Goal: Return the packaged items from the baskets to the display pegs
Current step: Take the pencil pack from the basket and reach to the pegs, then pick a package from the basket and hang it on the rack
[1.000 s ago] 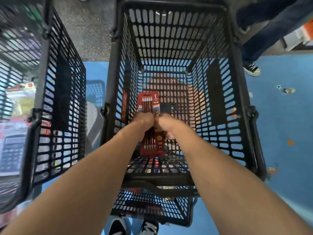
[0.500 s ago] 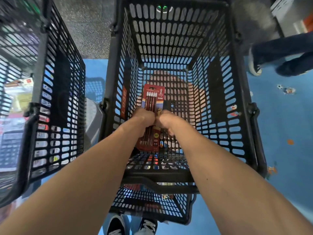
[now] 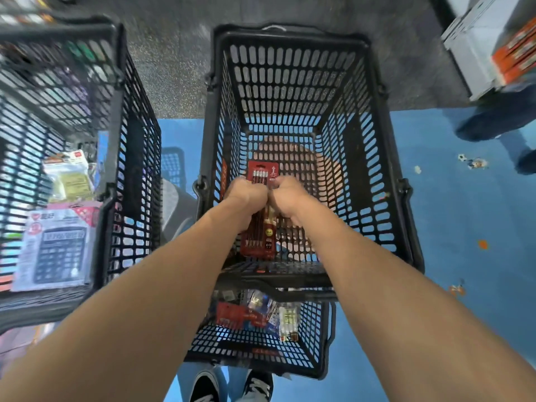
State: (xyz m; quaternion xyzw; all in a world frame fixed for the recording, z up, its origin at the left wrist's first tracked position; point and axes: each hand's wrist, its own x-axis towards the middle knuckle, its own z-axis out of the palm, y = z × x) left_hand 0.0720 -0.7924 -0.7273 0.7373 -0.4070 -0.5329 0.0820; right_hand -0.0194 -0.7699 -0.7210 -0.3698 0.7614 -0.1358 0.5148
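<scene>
Both hands are closed on the red pencil pack [image 3: 255,237]. The left hand [image 3: 248,195] has its fingers curled round the pack's left edge, and the right hand [image 3: 290,198] has its fingers curled at the right edge. The knuckles of the two nearly meet over the middle of the card. The pack is inside the middle basket [image 3: 290,91], low down near the left wall. Its hang-tab end points toward the far wall and its other end toward the near wall. Whether it rests on the basket's bottom or is lifted just off it cannot be told. Both bare forearms reach in over the near rim of this basket. Under that near rim, and closer to the person, sits a lower basket [image 3: 261,346]. It holds a red packet [image 3: 235,314] and a small white packet [image 3: 288,317] among blurred others. Below it two dark shoes [image 3: 204,387] with white trim show on the blue floor [image 3: 464,227]. Left of the middle basket stands a left basket [image 3: 127,169], also black mesh, with a packaged calculator [image 3: 55,248] and a yellow packet [image 3: 71,179] inside. To the right of the middle basket and well apart from it are another person's dark trouser legs [image 3: 499,117]. Beyond them, orange boxes [image 3: 514,52] sit on a pale shelf.
</scene>
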